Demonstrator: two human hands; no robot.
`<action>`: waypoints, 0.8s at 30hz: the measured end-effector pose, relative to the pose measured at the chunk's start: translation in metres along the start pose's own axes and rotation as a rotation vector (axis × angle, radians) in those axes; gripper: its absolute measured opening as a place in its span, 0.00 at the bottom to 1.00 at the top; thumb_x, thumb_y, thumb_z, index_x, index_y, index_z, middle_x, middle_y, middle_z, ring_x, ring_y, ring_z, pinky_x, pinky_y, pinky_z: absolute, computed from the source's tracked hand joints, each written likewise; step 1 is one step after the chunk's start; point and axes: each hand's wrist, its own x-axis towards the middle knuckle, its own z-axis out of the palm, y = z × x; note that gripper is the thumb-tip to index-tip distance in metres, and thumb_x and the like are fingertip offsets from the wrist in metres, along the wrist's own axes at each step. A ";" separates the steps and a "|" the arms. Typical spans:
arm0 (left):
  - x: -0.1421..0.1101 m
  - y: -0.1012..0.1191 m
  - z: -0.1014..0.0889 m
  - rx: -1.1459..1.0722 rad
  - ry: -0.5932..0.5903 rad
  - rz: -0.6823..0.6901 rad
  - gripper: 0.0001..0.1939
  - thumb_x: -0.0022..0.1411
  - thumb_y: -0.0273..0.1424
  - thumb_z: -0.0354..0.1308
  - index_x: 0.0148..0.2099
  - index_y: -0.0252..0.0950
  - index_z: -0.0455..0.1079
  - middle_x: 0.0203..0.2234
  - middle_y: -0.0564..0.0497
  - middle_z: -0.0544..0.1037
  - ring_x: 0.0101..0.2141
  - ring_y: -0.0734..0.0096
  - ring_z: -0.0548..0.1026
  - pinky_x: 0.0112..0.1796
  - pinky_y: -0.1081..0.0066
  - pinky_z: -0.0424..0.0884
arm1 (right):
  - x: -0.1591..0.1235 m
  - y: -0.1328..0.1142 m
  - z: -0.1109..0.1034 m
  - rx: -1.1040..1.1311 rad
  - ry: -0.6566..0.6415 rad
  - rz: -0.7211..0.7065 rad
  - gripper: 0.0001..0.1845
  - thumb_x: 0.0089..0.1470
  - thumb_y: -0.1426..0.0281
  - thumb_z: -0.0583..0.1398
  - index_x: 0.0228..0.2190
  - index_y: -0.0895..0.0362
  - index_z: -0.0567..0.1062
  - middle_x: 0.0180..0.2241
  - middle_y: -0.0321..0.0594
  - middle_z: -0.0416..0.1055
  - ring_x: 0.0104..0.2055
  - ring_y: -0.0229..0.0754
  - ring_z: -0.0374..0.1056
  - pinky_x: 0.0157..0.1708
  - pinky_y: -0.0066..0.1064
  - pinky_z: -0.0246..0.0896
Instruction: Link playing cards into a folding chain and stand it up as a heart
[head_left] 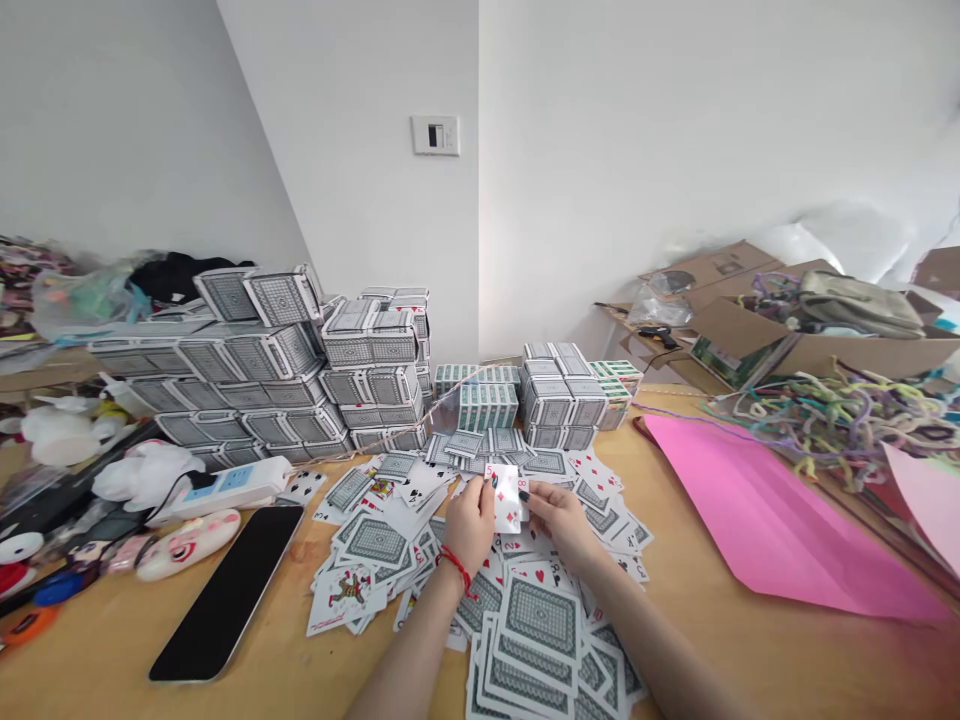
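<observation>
Two playing cards (pixel 507 500) are held face up between my hands, a five of diamonds over another red card marked 8. My left hand (pixel 472 522), with a red string bracelet at the wrist, pinches their left edge. On the right edge, the fingers of my right hand (pixel 559 520) are closed. Below and around both hands lies a loose heap of playing cards (pixel 379 540), some face up and some face down. A joker card (pixel 346 597) shows at the heap's left. Overlapping face-down cards (pixel 536 620) lie near my right forearm.
Stacked blocks of grey-backed cards (pixel 277 360) rise at the back left, with green-edged card blocks (pixel 487 405) beside them. A black phone (pixel 229 595) and white power strip (pixel 240 487) lie left. Pink paper (pixel 780 530), tangled fuzzy stems (pixel 847 415) and a cardboard box (pixel 742 340) occupy the right.
</observation>
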 end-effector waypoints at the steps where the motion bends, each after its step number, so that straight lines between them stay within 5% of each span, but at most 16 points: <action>1: 0.000 0.000 0.000 0.019 0.013 0.014 0.15 0.62 0.32 0.40 0.22 0.39 0.54 0.15 0.54 0.65 0.19 0.73 0.64 0.21 0.74 0.53 | 0.000 -0.001 0.000 -0.007 -0.008 -0.009 0.13 0.42 0.60 0.60 0.24 0.59 0.71 0.17 0.31 0.63 0.14 0.29 0.54 0.13 0.22 0.45; 6: -0.003 0.000 -0.003 0.134 0.041 0.156 0.13 0.63 0.31 0.42 0.26 0.37 0.60 0.13 0.54 0.66 0.16 0.72 0.66 0.20 0.73 0.54 | 0.000 0.000 0.002 -0.104 0.015 -0.050 0.12 0.44 0.62 0.58 0.19 0.58 0.68 0.14 0.28 0.59 0.13 0.30 0.55 0.14 0.23 0.49; 11: -0.007 0.008 -0.008 0.255 0.071 0.488 0.10 0.63 0.29 0.44 0.40 0.33 0.65 0.18 0.51 0.72 0.22 0.70 0.71 0.24 0.72 0.61 | 0.003 0.008 0.002 -0.149 0.052 -0.067 0.11 0.44 0.62 0.57 0.23 0.58 0.69 0.15 0.31 0.63 0.14 0.31 0.57 0.16 0.24 0.54; 14: -0.008 0.010 -0.008 0.295 0.071 0.575 0.11 0.63 0.28 0.44 0.44 0.32 0.64 0.18 0.51 0.73 0.22 0.69 0.72 0.25 0.71 0.62 | 0.001 0.009 0.005 -0.188 0.103 -0.069 0.13 0.45 0.61 0.57 0.26 0.59 0.69 0.15 0.32 0.66 0.13 0.31 0.57 0.14 0.24 0.53; 19: -0.006 0.001 -0.003 0.231 0.100 0.362 0.11 0.63 0.30 0.42 0.38 0.35 0.66 0.17 0.51 0.72 0.20 0.71 0.71 0.22 0.73 0.60 | -0.003 0.005 0.008 -0.280 0.194 -0.108 0.12 0.44 0.61 0.57 0.25 0.59 0.70 0.14 0.31 0.63 0.13 0.30 0.54 0.13 0.22 0.49; 24: -0.001 -0.004 -0.008 0.124 0.076 0.096 0.16 0.64 0.31 0.39 0.27 0.37 0.63 0.15 0.52 0.69 0.17 0.73 0.68 0.20 0.74 0.55 | 0.001 -0.001 0.002 -0.001 -0.022 -0.006 0.18 0.43 0.56 0.60 0.28 0.59 0.73 0.19 0.34 0.66 0.16 0.32 0.58 0.16 0.25 0.56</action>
